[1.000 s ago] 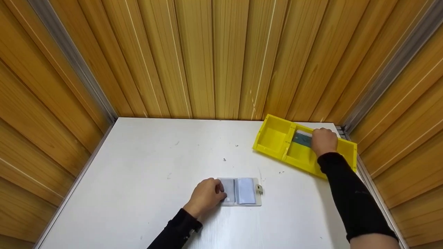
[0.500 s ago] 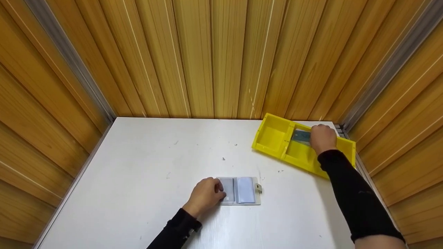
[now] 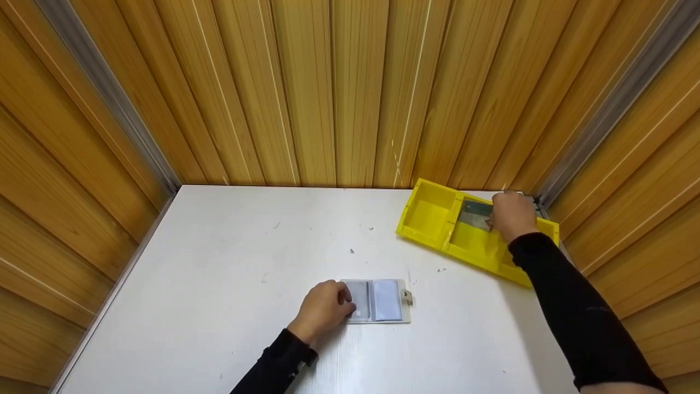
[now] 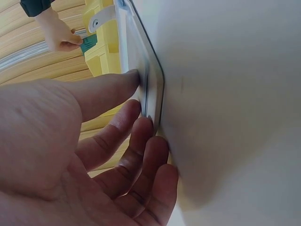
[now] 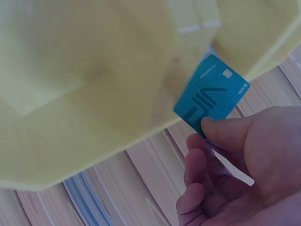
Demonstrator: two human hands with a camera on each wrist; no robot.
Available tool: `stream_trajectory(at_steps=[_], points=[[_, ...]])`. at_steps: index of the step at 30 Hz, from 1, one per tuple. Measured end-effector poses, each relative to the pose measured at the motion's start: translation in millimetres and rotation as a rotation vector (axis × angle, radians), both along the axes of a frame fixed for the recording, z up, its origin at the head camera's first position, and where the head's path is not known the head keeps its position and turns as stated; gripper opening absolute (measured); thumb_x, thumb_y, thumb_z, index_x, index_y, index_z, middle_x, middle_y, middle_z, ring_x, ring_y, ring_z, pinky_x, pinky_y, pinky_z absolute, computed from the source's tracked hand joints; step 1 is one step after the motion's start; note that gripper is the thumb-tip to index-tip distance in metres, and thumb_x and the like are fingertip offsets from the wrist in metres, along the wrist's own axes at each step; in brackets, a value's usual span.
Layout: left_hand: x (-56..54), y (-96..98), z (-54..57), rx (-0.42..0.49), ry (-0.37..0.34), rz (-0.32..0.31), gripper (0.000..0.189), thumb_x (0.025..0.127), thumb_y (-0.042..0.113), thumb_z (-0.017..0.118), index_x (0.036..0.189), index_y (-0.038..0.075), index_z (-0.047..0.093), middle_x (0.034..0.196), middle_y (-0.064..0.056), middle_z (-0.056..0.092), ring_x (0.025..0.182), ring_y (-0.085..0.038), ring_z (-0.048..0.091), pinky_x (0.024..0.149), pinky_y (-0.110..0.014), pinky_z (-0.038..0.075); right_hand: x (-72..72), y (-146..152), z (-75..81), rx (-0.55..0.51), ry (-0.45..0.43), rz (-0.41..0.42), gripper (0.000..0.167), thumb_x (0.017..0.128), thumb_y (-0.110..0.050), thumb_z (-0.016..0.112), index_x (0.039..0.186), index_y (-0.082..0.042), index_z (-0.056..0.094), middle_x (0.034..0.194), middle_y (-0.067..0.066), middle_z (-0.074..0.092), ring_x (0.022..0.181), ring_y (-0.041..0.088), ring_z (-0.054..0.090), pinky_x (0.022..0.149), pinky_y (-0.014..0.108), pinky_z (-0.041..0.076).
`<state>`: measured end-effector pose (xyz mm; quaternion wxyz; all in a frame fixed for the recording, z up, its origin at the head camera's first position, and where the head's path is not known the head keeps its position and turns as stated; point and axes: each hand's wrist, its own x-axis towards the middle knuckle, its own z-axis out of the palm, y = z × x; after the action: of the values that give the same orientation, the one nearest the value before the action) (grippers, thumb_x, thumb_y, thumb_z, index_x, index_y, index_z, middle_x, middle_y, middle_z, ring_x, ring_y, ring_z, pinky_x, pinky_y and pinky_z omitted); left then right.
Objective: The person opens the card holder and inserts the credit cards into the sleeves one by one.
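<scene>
An open card holder (image 3: 385, 301) with clear plastic sleeves and a snap strap lies flat on the white table (image 3: 246, 235). My left hand (image 3: 322, 309) pinches its left edge, the thumb on the inner sleeve and the fingertips along the outer edge, as the left wrist view shows. Over the yellow tray (image 3: 429, 210), my right hand (image 3: 514, 213) pinches a teal bank card (image 5: 214, 96) by one corner between thumb and index finger. The card bears a chip and large dark "VIP" letters. It is tilted at the tray's middle compartment, and part of that compartment is hidden behind my right hand.
The divided tray stands at the back right, angled near the table's corner. Wood-patterned panels (image 3: 350, 93) rise behind the table and on both sides, with grey metal posts (image 3: 109, 98) at the corners.
My right hand has shifted slightly up and to the right, and the card in it has tilted, showing more of its face. My left hand keeps its hold on the card holder.
</scene>
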<state>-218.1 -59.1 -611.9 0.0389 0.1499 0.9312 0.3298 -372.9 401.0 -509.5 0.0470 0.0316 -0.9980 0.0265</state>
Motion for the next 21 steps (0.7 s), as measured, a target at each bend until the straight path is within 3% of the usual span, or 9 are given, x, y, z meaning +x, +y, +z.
stream_trajectory(at_steps=[7,17,21], points=[[0.2,0.9,1.8,0.005,-0.012,0.001,0.015,0.091,0.020,0.087,0.087,0.015,0.074,0.077,0.006,0.056,0.073,-0.010,0.049,0.068,-0.029,0.042,6.8,1,17.5,-0.023,-0.001,-0.006,0.017,0.097,0.000,0.074,0.109,0.012,0.077,0.097,0.031,0.077,0.079,0.041,0.072,0.079,0.062,0.062],[-0.3,-0.7,1.3,0.028,-0.010,-0.007,0.015,0.091,0.019,0.087,0.087,0.015,0.074,0.077,0.006,0.058,0.073,-0.010,0.051,0.069,-0.029,0.043,26.5,-35,35.5,-0.143,-0.011,0.058,0.026,0.099,0.001,0.068,0.121,0.007,0.079,0.113,0.029,0.078,0.093,0.040,0.070,0.095,0.062,0.061],[-0.4,-1.6,-0.2,0.017,0.002,-0.008,0.014,0.091,0.019,0.086,0.087,0.016,0.073,0.078,0.006,0.057,0.074,-0.009,0.050,0.070,-0.029,0.043,35.4,-61,32.8,-0.186,0.008,0.125,0.023,0.101,-0.001,0.064,0.114,0.005,0.081,0.106,0.025,0.078,0.092,0.038,0.069,0.095,0.058,0.061]])
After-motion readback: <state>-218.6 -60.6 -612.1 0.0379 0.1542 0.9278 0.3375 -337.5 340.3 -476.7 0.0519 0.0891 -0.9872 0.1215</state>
